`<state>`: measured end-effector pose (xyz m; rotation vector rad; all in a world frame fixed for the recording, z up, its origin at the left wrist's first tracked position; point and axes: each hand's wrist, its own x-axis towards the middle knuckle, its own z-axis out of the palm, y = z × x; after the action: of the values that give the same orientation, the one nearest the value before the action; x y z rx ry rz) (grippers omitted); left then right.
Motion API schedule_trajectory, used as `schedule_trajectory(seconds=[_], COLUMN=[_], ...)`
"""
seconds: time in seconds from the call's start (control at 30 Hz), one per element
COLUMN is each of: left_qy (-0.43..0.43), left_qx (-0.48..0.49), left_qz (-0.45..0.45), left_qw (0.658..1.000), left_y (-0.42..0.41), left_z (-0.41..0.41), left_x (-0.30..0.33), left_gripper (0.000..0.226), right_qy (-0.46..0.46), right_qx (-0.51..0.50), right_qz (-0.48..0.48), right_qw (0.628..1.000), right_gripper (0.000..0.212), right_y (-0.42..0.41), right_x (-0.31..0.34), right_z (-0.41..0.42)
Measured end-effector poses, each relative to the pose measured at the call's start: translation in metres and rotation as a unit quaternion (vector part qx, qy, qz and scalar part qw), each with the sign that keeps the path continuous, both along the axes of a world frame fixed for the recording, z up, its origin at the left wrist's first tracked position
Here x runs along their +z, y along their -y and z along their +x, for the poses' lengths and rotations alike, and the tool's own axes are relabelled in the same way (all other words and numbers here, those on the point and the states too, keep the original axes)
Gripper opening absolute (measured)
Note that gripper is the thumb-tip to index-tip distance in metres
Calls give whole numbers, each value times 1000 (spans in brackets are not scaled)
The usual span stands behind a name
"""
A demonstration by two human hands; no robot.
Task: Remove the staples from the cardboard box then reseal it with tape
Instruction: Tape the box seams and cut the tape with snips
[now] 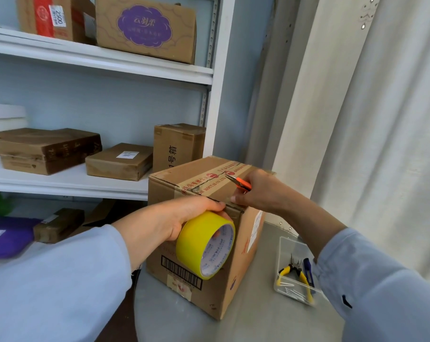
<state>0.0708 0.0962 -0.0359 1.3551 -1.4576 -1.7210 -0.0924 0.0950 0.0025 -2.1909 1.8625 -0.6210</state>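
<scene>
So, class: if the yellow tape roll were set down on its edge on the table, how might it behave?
The tape roll is round with a hollow core, so it would probably roll. It looks stiff and light, since the left hand holds it alone.

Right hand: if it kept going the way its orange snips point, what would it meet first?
Probably the taped top seam of the cardboard box; the orange snips in the right hand point along it. Depth is unclear.

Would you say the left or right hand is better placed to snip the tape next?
Right, probably. The right hand already holds the orange snips on the box top, while the left hand grips the tape roll.
</scene>
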Motion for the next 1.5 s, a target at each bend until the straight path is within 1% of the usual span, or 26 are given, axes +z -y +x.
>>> schedule_trajectory(seconds=[0.03, 0.13, 0.17, 0.2, 0.23, 0.33, 0.4, 0.43, 0.5, 0.63, 0.73, 0.77, 0.8, 0.87, 0.9, 0.93, 1.0, 1.03, 1.07, 1.13, 1.2, 1.27, 1.33, 1.4, 1.43, 1.5], left_qy=[2, 6, 7, 7, 6, 7, 3, 2, 0, 2, 8, 8, 5, 1, 1, 2, 0, 1, 2, 6, 9, 14, 14, 10, 7, 6], left_qx=[3, 2, 0, -1, -2, -2, -5, -4, -2, 3, 4, 3, 3, 5, 6, 6, 6, 6, 5, 4, 8, 8, 0, -4, -3, -2], left_qz=[-4, -9, -9, -10, -10, -11, -12, -13, -15, -26, -28, -29, -31, -31, -31, -31, -25, -21, -18, -12, -8, -13, -8, -1, 0, 1], left_qw=[1000, 1000, 1000, 1000, 1000, 1000, 1000, 1000, 1000, 1000, 1000, 1000, 1000, 1000, 999, 1000, 1000, 1000, 1000, 1000, 1000, 1000, 1000, 1000, 1000, 1000], left_y=[0, 0, -1, -1, -1, -2, -3, -3, -3, -3, -4, -4, -4, -5, -5, -5, -5, -5, -5, -6, -7, -7, -9, -8, -9, -10], left_z=[0, -1, -1, -1, -1, -1, -2, -1, -1, -2, -3, -2, -2, -2, -3, -3, -3, -2, -2, 0, 0, 1, 2, 1, 1, -1], left_x=[1, 1, 0, 0, 0, 0, 0, 0, -1, -1, -1, 0, 0, 0, -1, -1, -2, -3, -3, -5, -7, -8, -8, -9, -8, -7], left_gripper=[39, 37, 39, 40, 41, 40, 40, 40, 39, 36, 37, 38, 39, 39, 39, 39, 39, 38, 37, 32, 29, 33, 33, 26, 22, 18], right_qy=[-1, 10, 32, 59, 81, 92, 102, 101, 94, 132, 98, 91, 78, 40, 20, 13, 3, 14, 25, 43, 62, 113, 189, 281, 318, 364], right_qx=[1, -16, -17, -11, 0, 20, 23, 27, 40, 40, 10, 0, -8, -17, -31, -44, -62, -59, -53, -39, -25, -23, -11, 21, 40, 74], right_qz=[-5, 5, 22, 37, 48, 57, 74, 89, 113, 146, 137, 121, 101, 58, 46, 50, 62, 66, 76, 93, 95, 87, 97, 150, 185, 248], right_qw=[1000, 1000, 999, 997, 996, 994, 992, 991, 988, 980, 986, 988, 992, 997, 998, 998, 996, 996, 995, 994, 993, 990, 977, 948, 929, 895], right_gripper=[19, 45, 47, 43, 34, 8, 9, 13, 31, 29, 28, 35, 48, 95, 108, 104, 64, 48, 41, 41, 33, 23, 23, 26, 31, 42], right_y=[0, 1, 1, 2, 1, -5, -6, -8, -12, -15, -9, -6, -2, 10, 20, 26, 23, 19, 15, 6, 0, -10, -23, -37, -44, -58], right_x=[0, 0, -1, -3, -4, -2, -1, 1, 0, -6, -7, -6, -5, -10, -14, -16, -12, -10, -8, -6, -5, -2, 2, 5, 6, 5], right_z=[0, -7, -10, -12, -14, -17, -22, -24, -25, -26, -24, -20, -15, -12, -15, -15, -15, -14, -13, -12, -13, -18, -27, -39, -45, -56])
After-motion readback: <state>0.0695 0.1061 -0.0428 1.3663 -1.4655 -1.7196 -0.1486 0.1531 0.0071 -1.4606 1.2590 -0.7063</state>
